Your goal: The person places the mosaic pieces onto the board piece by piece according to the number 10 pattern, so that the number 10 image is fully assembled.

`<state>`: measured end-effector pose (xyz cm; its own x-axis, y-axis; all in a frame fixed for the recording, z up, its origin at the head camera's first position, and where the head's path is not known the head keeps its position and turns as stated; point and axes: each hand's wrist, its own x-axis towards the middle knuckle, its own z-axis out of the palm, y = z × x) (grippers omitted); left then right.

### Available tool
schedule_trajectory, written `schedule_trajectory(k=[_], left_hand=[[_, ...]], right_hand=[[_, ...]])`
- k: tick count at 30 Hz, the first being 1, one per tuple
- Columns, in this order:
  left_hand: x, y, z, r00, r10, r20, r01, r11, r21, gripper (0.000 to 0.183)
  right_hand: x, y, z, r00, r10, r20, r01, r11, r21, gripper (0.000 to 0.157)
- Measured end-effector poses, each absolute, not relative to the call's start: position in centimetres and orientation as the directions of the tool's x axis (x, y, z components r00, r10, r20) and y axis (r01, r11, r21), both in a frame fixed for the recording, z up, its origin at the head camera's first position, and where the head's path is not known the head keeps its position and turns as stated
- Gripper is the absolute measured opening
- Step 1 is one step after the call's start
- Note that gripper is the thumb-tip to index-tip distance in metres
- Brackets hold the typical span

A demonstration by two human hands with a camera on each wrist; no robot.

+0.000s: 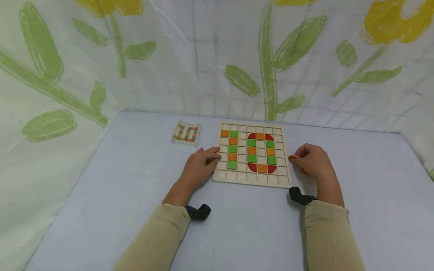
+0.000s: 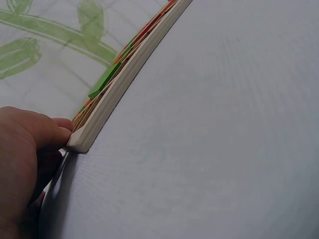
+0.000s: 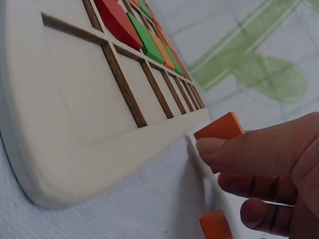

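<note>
A square wooden grid board (image 1: 239, 176) lies on the table, with red, orange and green tiles in its cells forming a "1" and a "0". At its left edge rests my left hand (image 1: 199, 167), fingertips touching the rim; in the left wrist view the fingers (image 2: 50, 130) meet the board's corner (image 2: 82, 142). To the board's right, my right hand (image 1: 313, 162) pinches an orange tile (image 3: 222, 127) between thumb and fingers, just off the rim. A second orange tile (image 3: 216, 225) lies on the table below that hand.
A small pattern card (image 1: 186, 134) showing the same coloured figure lies left of the board. The pale table (image 1: 247, 235) runs to a hanging cloth (image 1: 203, 66) with painted flowers at the back. Each wrist wears a black camera (image 1: 198, 212).
</note>
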<state>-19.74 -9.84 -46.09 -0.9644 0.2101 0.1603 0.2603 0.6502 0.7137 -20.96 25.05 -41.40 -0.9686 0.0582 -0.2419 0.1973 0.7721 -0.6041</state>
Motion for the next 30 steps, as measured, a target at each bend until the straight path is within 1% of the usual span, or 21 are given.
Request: schedule_trajectory(k=[4,6,10,13,20,25,30], left_hand=[[-19.6,-9.9,-46.2,-0.965,0.207,0.162,0.260,0.646,0.717,0.021],[-19.7,-10.0,-46.2,-0.962,0.210,0.172,0.268,0.641,0.719,0.021],[-19.8,-9.9,-46.2,-0.959,0.216,0.181,0.279,0.638,0.717,0.020],[-19.9,-9.9,-46.2,-0.959,0.218,0.179,0.279,0.640,0.716,0.020],[-19.9,-9.9,-46.3,-0.961,0.214,0.174,0.273,0.642,0.716,0.020],[-20.0,-9.8,-46.3,-0.963,0.215,0.163,0.266,0.649,0.713,0.021],[-20.0,-9.8,-46.2,-0.962,0.218,0.164,0.268,0.641,0.719,0.020]], right_hand=[[-21.0,24.4,-41.1,-0.974,0.088,-0.207,0.204,0.738,-0.644,0.020],[-21.1,23.9,-40.9,-0.981,0.084,-0.176,0.180,0.732,-0.657,0.018],[-21.2,22.4,-40.4,-0.996,0.018,-0.091,0.073,0.754,-0.652,0.016],[-21.3,21.2,-40.3,-0.997,-0.049,-0.060,0.001,0.767,-0.642,0.016],[-21.3,18.5,-40.5,-0.980,-0.195,-0.038,-0.124,0.750,-0.650,0.016],[-21.0,17.0,-40.7,-0.967,-0.247,-0.062,-0.138,0.713,-0.687,0.014],[-20.7,15.8,-40.8,-0.957,-0.274,-0.095,-0.133,0.705,-0.697,0.020]])
